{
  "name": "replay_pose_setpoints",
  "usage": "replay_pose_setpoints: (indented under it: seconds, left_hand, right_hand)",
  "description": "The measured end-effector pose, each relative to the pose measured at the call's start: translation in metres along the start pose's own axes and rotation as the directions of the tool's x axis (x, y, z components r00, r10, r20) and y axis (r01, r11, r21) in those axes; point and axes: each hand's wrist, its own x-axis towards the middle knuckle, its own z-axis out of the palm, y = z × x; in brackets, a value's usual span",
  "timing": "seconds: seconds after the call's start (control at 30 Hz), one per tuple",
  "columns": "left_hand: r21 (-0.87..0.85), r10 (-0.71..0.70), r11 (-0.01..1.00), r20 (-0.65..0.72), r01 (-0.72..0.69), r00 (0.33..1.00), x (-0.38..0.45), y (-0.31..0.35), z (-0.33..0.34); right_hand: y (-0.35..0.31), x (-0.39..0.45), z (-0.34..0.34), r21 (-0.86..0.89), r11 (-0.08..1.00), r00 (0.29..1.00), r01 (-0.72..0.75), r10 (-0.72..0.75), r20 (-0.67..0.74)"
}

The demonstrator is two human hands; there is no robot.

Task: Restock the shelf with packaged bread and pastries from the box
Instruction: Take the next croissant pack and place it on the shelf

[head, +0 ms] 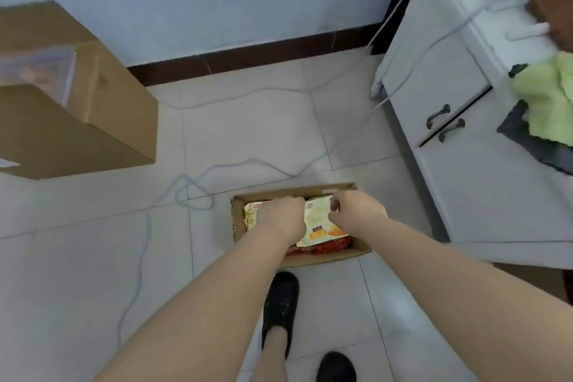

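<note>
both hands in the box (328, 259), on yellow packs.
left hand (280, 215) covers one, grip unclear; right hand (356, 211) pinches another pack (319, 220) by its top edge. probably light, soft, crushable: lift by the seam.

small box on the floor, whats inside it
The small box holds yellow-white pastry packets on top and red packets underneath. Both hands cover part of it; the bottom is hidden.

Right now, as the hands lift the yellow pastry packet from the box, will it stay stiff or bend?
The yellow pastry packet looks like thin glossy film, so it will probably flex and crinkle. The right hand pinches its top edge, so it will likely hang down. It seems light for its size; the left hand rests on a neighbouring packet in the box.
</note>
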Motion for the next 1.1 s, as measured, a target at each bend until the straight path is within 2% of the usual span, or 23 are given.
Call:
replay_pose_setpoints:
  seconds: [0.1, 0.23, 0.3, 0.37, 0.43, 0.57, 0.63, 0.77, 0.8, 0.87, 0.97, 1.0, 1.03, 1.1]
  left_hand:
    - [-0.073, -0.021, 0.997, 0.083, 0.027, 0.996, 0.077, -0.011, 0.079]
    - [-0.306, -0.155, 0.924, 0.249, 0.229, 0.956, 0.146, -0.027, 0.176]
    - [-0.467, -0.231, 0.811, 0.296, 0.351, 0.927, 0.175, -0.033, 0.211]
    - [-0.623, -0.317, 0.636, 0.325, 0.454, 0.891, 0.201, -0.036, 0.236]
    - [-0.703, -0.375, 0.496, 0.356, 0.509, 0.856, 0.222, -0.036, 0.253]
    - [-0.700, -0.489, 0.450, 0.327, 0.555, 0.809, 0.241, -0.028, 0.271]
    - [-0.716, -0.534, 0.381, 0.346, 0.584, 0.772, 0.245, -0.021, 0.275]
    - [-0.681, -0.528, 0.173, 0.545, 0.711, 0.651, 0.247, -0.002, 0.278]
    - [-0.672, -0.514, 0.136, 0.580, 0.728, 0.632, 0.247, 0.002, 0.277]
    - [-0.665, -0.489, 0.054, 0.632, 0.744, 0.601, 0.251, 0.009, 0.277]
    - [-0.636, -0.407, -0.233, 0.751, 0.735, 0.521, 0.268, 0.012, 0.283]
    - [-0.627, -0.413, -0.285, 0.763, 0.725, 0.498, 0.277, 0.009, 0.295]
    - [-0.630, -0.423, -0.319, 0.763, 0.708, 0.488, 0.283, 0.006, 0.306]
    - [-0.664, -0.459, -0.301, 0.730, 0.684, 0.507, 0.273, 0.005, 0.297]
  right_hand:
    - [0.037, 0.081, 0.068, 0.051, 0.993, 0.993, -0.104, 0.101, 0.065]
    - [0.075, 0.159, 0.149, 0.108, 0.970, 0.971, -0.218, 0.204, 0.127]
    - [0.086, 0.188, 0.178, 0.165, 0.946, 0.956, -0.279, 0.258, 0.139]
    - [0.094, 0.212, 0.199, 0.217, 0.914, 0.937, -0.343, 0.317, 0.147]
    - [0.099, 0.230, 0.214, 0.231, 0.885, 0.914, -0.405, 0.385, 0.127]
    - [0.099, 0.252, 0.229, 0.293, 0.835, 0.867, -0.466, 0.497, -0.039]
    - [0.098, 0.259, 0.233, 0.325, 0.806, 0.853, -0.494, 0.522, 0.005]
    - [0.111, 0.271, 0.229, 0.488, 0.652, 0.795, -0.580, 0.584, 0.166]
    - [0.114, 0.273, 0.227, 0.493, 0.643, 0.794, -0.587, 0.575, 0.196]
    - [0.119, 0.274, 0.224, 0.438, 0.693, 0.813, -0.573, 0.548, 0.196]
    - [0.120, 0.267, 0.222, 0.368, 0.769, 0.843, -0.523, 0.529, 0.094]
    - [0.121, 0.264, 0.222, 0.367, 0.777, 0.848, -0.511, 0.526, 0.065]
    - [0.123, 0.260, 0.222, 0.378, 0.781, 0.853, -0.498, 0.520, 0.051]
    - [0.128, 0.255, 0.224, 0.410, 0.789, 0.876, -0.458, 0.479, 0.056]
